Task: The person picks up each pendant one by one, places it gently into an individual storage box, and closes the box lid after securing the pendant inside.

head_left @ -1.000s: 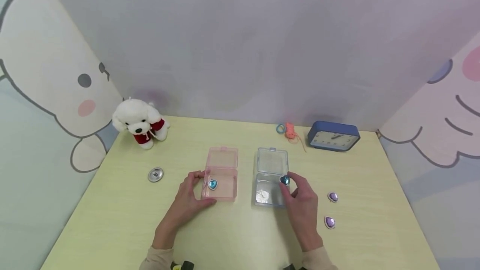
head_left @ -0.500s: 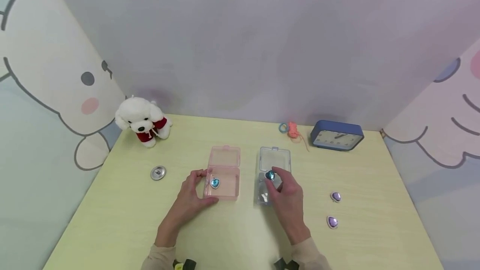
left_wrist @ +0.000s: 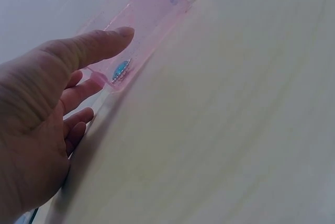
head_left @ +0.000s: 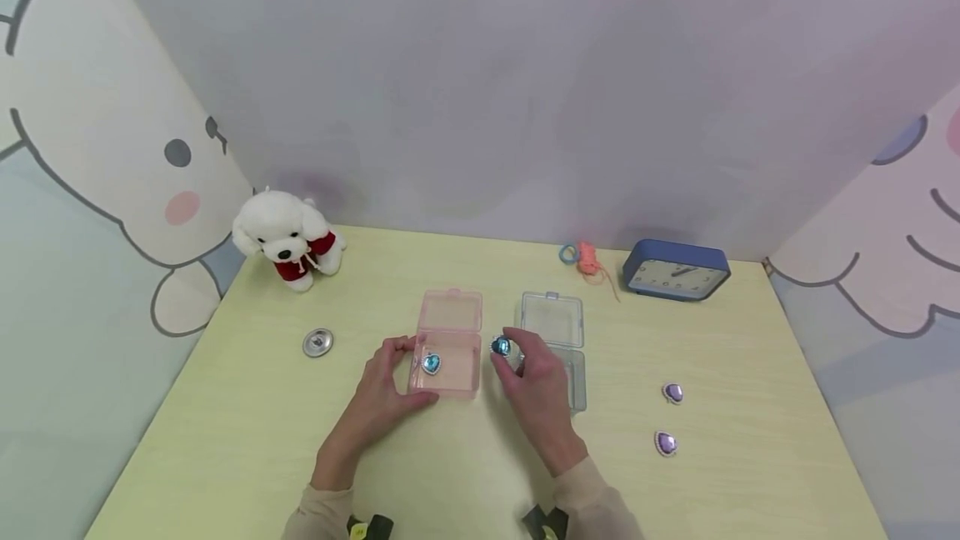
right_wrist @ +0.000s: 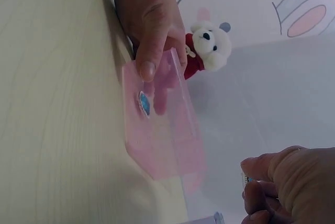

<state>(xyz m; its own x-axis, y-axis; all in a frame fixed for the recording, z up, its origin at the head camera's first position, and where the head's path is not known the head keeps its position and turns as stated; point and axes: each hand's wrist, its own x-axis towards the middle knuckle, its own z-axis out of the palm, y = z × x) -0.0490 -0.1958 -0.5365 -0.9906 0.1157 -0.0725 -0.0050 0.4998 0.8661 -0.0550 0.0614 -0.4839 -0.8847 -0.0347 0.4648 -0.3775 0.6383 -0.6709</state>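
A pink see-through plastic box [head_left: 450,386] lies with its lid tipped back, one blue heart-shaped gem [head_left: 431,363] inside near the left wall. My left hand [head_left: 378,394] grips this box at its left side, thumb [left_wrist: 107,43] along the front wall and fingers round the far corner. Between thumb and forefinger my right hand [head_left: 536,386] pinches a second blue heart gem [head_left: 500,346], held up just right of the pink box. Under the right hand, partly hidden, is a clear bluish box [head_left: 576,377] with its lid also back.
Two purple heart gems [head_left: 666,443] lie to the right. At the back stand a blue clock [head_left: 677,271], a coral yarn bundle [head_left: 588,259], a blue ring [head_left: 568,253] and a white plush dog [head_left: 281,236]. A round metal piece [head_left: 318,342] lies left.
My right hand has carried the blue heart gem leftward from over the clear box to beside the pink box. The left hand has kept its hold on the pink box.
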